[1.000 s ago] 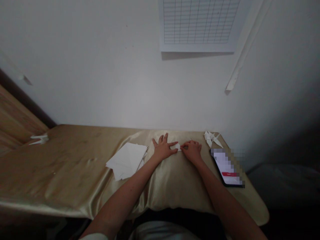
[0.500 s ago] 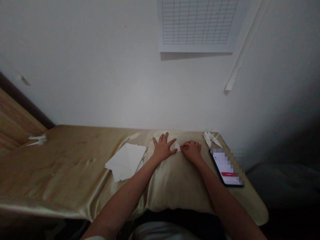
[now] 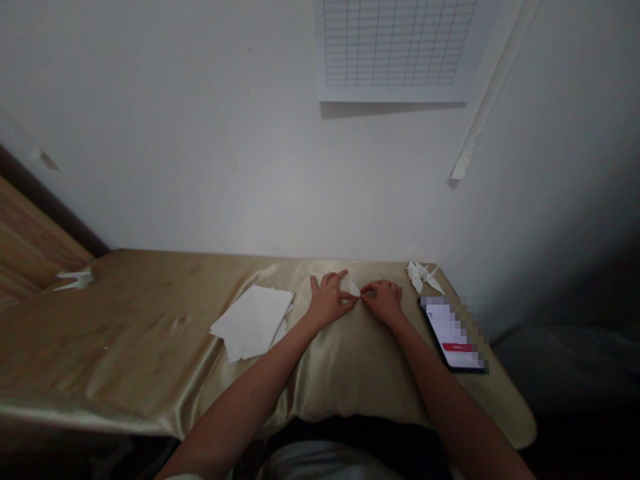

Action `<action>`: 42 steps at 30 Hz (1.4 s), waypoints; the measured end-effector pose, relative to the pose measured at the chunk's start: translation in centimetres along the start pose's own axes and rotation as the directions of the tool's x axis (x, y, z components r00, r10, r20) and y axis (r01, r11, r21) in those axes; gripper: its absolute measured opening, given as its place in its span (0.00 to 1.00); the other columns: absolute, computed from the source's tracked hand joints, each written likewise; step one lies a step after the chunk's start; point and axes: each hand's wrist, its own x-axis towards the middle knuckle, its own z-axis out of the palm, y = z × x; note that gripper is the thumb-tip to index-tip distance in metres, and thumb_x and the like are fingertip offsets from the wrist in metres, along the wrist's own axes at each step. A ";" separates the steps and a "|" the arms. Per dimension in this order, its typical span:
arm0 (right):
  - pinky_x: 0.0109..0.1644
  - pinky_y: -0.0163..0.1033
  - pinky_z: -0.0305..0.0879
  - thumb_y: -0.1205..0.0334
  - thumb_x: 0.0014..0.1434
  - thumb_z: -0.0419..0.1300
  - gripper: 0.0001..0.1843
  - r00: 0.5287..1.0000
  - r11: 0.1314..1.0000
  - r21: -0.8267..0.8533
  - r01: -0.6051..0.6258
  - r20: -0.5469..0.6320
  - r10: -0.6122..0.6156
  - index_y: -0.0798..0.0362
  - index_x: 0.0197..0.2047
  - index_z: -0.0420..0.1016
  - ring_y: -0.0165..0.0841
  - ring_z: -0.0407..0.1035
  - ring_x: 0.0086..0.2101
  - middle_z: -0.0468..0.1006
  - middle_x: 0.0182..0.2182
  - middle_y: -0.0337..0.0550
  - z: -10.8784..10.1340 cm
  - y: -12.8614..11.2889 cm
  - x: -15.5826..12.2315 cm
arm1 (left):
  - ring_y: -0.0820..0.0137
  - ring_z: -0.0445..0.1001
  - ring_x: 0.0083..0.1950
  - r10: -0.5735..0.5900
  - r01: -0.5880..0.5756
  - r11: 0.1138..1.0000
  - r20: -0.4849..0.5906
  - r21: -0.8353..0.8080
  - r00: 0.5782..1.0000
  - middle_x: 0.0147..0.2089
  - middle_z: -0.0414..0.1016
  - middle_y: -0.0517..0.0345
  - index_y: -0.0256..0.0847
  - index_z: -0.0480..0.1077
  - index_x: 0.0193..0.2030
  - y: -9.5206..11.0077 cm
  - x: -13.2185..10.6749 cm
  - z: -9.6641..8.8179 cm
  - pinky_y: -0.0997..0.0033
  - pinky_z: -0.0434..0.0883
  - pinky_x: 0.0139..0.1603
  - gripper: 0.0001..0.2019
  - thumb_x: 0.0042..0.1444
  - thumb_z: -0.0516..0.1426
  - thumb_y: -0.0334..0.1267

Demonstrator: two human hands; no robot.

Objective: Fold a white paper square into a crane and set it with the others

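A small white folded paper piece (image 3: 355, 289) lies on the gold satin cloth (image 3: 150, 347) near the far edge of the table. My left hand (image 3: 327, 298) rests on its left part, fingers curled in and pinching the paper at the thumb. My right hand (image 3: 383, 299) is closed beside it, its fingertips pinching the paper's right edge. Both hands meet at the paper.
A stack of white paper sheets (image 3: 253, 321) lies left of my hands. Folded white paper figures (image 3: 421, 276) sit at the back right. A phone (image 3: 454, 331) with a lit screen lies on the right. Another white folded shape (image 3: 74, 278) sits far left. The wall stands just behind.
My left hand's fingers, spread flat before, have curled in toward the paper. The right hand has stayed in place.
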 end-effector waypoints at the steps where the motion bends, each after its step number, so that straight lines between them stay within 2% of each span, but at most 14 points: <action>1: 0.66 0.55 0.44 0.52 0.59 0.64 0.12 1.000 1.000 0.000 0.000 0.000 0.000 0.41 0.45 0.84 0.47 0.60 0.59 0.76 0.53 0.45 0.0 0.0 0.0 | 0.48 0.52 0.74 -0.016 0.016 1.000 0.002 0.009 1.000 0.75 0.56 0.64 0.65 0.82 0.45 0.0 0.0 -0.1 0.21 0.34 0.69 0.09 0.62 0.60 0.52; 9: 0.66 0.54 0.44 0.52 0.57 0.65 0.12 1.000 1.000 -0.006 -0.005 -0.003 0.005 0.40 0.44 0.84 0.47 0.60 0.60 0.77 0.53 0.45 0.1 0.1 0.2 | 0.43 0.51 0.74 -0.118 0.119 0.990 -0.029 0.070 0.993 0.75 0.58 0.64 0.66 0.81 0.47 -0.1 0.6 0.2 0.20 0.29 0.68 0.12 0.62 0.58 0.55; 13: 0.66 0.55 0.44 0.53 0.57 0.65 0.12 1.000 1.000 -0.012 -0.006 -0.008 0.005 0.39 0.44 0.84 0.47 0.61 0.59 0.77 0.53 0.44 0.2 0.1 0.3 | 0.43 0.52 0.74 -0.116 0.121 0.988 -0.058 0.101 0.992 0.74 0.58 0.65 0.69 0.79 0.50 -0.3 0.9 0.5 0.21 0.27 0.68 0.12 0.62 0.59 0.55; 21: 0.66 0.56 0.43 0.53 0.58 0.65 0.12 1.000 1.000 0.000 -0.010 -0.001 0.010 0.40 0.44 0.84 0.48 0.60 0.59 0.77 0.53 0.45 0.1 0.1 0.2 | 0.42 0.51 0.74 -0.107 0.121 0.984 -0.109 0.133 0.988 0.74 0.58 0.61 0.69 0.77 0.54 -0.5 1.2 0.9 0.20 0.25 0.68 0.15 0.62 0.57 0.55; 26: 0.67 0.56 0.42 0.53 0.58 0.65 0.12 1.000 1.000 0.005 -0.008 -0.002 0.008 0.40 0.45 0.84 0.48 0.59 0.60 0.76 0.53 0.45 0.2 0.1 0.3 | 0.43 0.50 0.74 -0.126 0.138 0.981 -0.096 0.138 0.987 0.75 0.56 0.59 0.68 0.75 0.57 -0.6 1.2 1.1 0.20 0.27 0.68 0.18 0.61 0.57 0.59; 31: 0.66 0.56 0.43 0.52 0.60 0.64 0.16 1.000 1.000 -0.011 0.009 0.015 -0.009 0.37 0.51 0.82 0.47 0.58 0.60 0.74 0.55 0.45 0.2 0.3 0.4 | 0.43 0.49 0.75 -0.108 0.115 0.984 -0.055 0.140 0.993 0.76 0.53 0.56 0.67 0.72 0.61 -1.0 1.0 1.6 0.18 0.30 0.67 0.23 0.61 0.56 0.61; 36: 0.67 0.58 0.42 0.53 0.61 0.62 0.19 0.998 0.999 -0.037 0.033 0.046 -0.031 0.33 0.55 0.79 0.48 0.56 0.61 0.72 0.57 0.44 0.1 0.2 0.3 | 0.46 0.52 0.75 -0.061 0.062 0.984 -0.013 0.166 0.998 0.77 0.52 0.53 0.65 0.68 0.65 -1.4 1.1 2.0 0.17 0.38 0.67 0.23 0.65 0.53 0.59; 39: 0.67 0.58 0.42 0.54 0.61 0.63 0.19 0.998 0.999 -0.030 0.034 0.047 -0.033 0.34 0.56 0.79 0.47 0.56 0.61 0.72 0.58 0.44 0.1 0.1 0.3 | 0.46 0.52 0.74 -0.042 0.045 0.984 -0.024 0.171 0.999 0.76 0.53 0.51 0.63 0.67 0.67 -1.4 1.1 2.0 0.17 0.39 0.66 0.23 0.66 0.53 0.57; 42: 0.68 0.59 0.41 0.54 0.61 0.63 0.18 0.999 0.999 -0.020 0.033 0.040 -0.032 0.35 0.55 0.79 0.48 0.55 0.62 0.73 0.58 0.44 0.2 0.1 0.3 | 0.46 0.53 0.74 -0.037 0.041 0.986 -0.027 0.159 0.999 0.76 0.55 0.50 0.61 0.69 0.65 -1.3 1.1 1.9 0.17 0.38 0.67 0.22 0.65 0.55 0.56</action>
